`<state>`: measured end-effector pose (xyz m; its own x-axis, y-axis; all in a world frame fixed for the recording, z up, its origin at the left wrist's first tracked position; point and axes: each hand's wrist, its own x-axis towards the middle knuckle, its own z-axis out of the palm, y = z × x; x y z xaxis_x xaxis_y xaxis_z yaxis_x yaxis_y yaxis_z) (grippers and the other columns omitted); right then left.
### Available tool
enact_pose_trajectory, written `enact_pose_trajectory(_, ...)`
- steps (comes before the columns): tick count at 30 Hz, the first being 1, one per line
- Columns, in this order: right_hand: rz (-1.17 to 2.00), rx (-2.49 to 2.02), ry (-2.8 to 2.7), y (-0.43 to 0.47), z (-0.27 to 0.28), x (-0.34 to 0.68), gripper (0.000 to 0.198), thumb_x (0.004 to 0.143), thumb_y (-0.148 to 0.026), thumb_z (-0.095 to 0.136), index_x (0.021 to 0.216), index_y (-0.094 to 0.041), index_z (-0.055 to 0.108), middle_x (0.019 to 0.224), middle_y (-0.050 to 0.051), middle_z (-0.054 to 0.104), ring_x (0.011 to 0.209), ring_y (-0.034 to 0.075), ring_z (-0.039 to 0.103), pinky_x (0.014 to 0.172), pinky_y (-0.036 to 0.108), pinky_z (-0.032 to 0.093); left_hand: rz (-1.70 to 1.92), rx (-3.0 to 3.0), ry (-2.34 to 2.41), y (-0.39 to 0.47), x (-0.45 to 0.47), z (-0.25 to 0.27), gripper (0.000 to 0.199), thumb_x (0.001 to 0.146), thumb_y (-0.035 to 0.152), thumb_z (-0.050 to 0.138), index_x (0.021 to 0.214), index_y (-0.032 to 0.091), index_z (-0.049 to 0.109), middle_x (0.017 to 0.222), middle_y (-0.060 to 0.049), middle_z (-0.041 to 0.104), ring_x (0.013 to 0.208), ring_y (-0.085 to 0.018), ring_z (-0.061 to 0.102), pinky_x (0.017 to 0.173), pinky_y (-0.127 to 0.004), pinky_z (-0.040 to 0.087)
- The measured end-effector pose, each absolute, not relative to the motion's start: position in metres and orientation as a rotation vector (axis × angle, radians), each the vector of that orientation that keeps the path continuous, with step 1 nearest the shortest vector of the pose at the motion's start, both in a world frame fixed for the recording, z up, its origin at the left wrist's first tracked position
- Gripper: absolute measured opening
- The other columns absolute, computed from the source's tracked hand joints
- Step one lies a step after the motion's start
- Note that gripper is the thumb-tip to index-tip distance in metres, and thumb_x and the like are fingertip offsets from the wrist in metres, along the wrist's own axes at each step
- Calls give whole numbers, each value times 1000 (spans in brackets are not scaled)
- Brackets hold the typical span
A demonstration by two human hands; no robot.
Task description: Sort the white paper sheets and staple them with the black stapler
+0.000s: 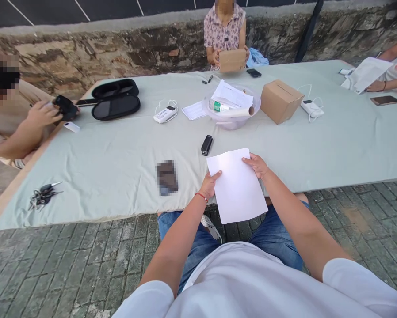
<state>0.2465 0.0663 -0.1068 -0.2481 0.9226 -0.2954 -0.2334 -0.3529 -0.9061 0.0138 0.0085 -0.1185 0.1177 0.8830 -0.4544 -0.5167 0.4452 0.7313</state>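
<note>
Between my two hands is a white sheet of paper (238, 190), perhaps more than one sheet, held over my lap at the table's near edge. My left hand (210, 183) pinches its left side, thumb on top and fingers hidden beneath. At the upper right corner, my right hand (257, 165) grips it the same way. The face turned up looks blank. Just beyond the paper's top left corner lies a black stapler (207, 145) on the cloth. A dark blurred item (167, 177) rests left of my left hand.
On the cloth-covered table (119, 154) stand a plastic basin (231, 123) with papers and a roll, a cardboard box (280, 101), an open black case (115, 106) and white corded devices (165, 115). Keys (45, 195) lie far left. Three other people sit around, each holding something.
</note>
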Motion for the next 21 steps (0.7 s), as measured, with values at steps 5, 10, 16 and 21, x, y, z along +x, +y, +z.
enact_pose_trajectory(5, 1640, -1229, -937, 65, -115, 257, 47, 66, -48, 81, 98, -19, 65, 92, 8, 74, 77, 22, 69, 74, 39, 56, 1106, 431, 1056, 9, 18, -119, 43, 64, 28, 82, 101, 14, 65, 98, -12, 74, 98, -30, 68, 93, -49, 52)
enact_pose_trajectory(10, 1580, -1217, -974, 62, -122, 256, 44, 68, -51, 77, 97, -20, 63, 89, 5, 73, 74, 20, 67, 72, 37, 55, 1106, 429, 1059, 9, 17, -118, 42, 65, 29, 82, 100, 14, 64, 98, -12, 74, 102, -30, 67, 96, -49, 51)
enact_pose_trajectory(16, 1497, -1246, -995, 65, -130, 256, 43, 75, -52, 66, 106, -23, 60, 91, 2, 70, 72, 17, 64, 69, 33, 53, 1118, 423, 1056, 10, 17, -119, 44, 64, 32, 83, 100, 14, 64, 96, -12, 74, 101, -30, 68, 94, -47, 52)
enact_pose_trajectory(21, 1425, -1305, -1096, 68, -133, 255, 46, 81, -54, 58, 116, -25, 60, 98, 3, 69, 83, 19, 63, 77, 35, 52, 1119, 480, 1055, 10, 19, -119, 54, 58, 36, 87, 103, 14, 65, 102, -14, 73, 99, -32, 68, 92, -48, 53)
